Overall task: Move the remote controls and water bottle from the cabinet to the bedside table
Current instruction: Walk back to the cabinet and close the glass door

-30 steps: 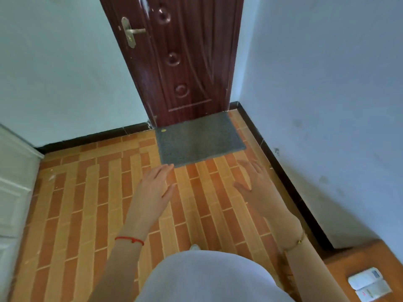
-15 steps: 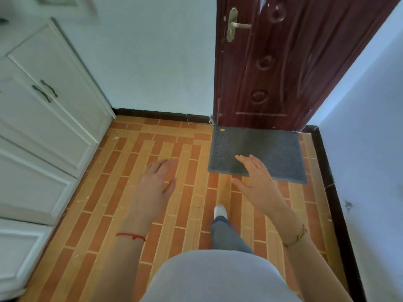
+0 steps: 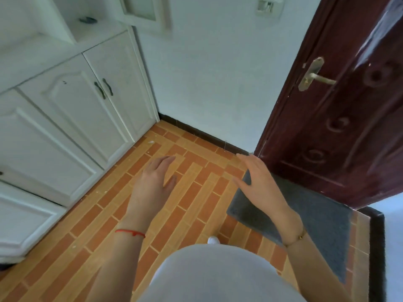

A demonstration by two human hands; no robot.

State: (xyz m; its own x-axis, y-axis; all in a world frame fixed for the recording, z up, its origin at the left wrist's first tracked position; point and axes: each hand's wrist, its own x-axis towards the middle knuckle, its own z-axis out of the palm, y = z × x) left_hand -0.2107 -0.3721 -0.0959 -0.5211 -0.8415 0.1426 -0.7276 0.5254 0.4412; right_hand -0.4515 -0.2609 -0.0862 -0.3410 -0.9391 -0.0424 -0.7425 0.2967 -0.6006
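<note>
A white cabinet (image 3: 72,118) with panelled doors fills the left side, with an open shelf above its counter. A small dark object (image 3: 87,20) lies on that shelf; I cannot tell what it is. No water bottle or bedside table is in view. My left hand (image 3: 152,182) hovers over the floor in the middle, palm down, fingers apart, holding nothing. My right hand (image 3: 259,182) hovers beside it to the right, also flat and holding nothing.
The floor (image 3: 104,225) is orange and tan brick-pattern tile. A dark red door (image 3: 340,118) with a brass handle (image 3: 314,75) stands at right, a grey mat (image 3: 316,223) in front of it. A pale wall with a switch plate (image 3: 269,5) lies ahead.
The view has swung left: the door and mat slid to the right and the white cabinet came into view on the left. The remotes on the wooden surface left the frame. Both hands stay empty.
</note>
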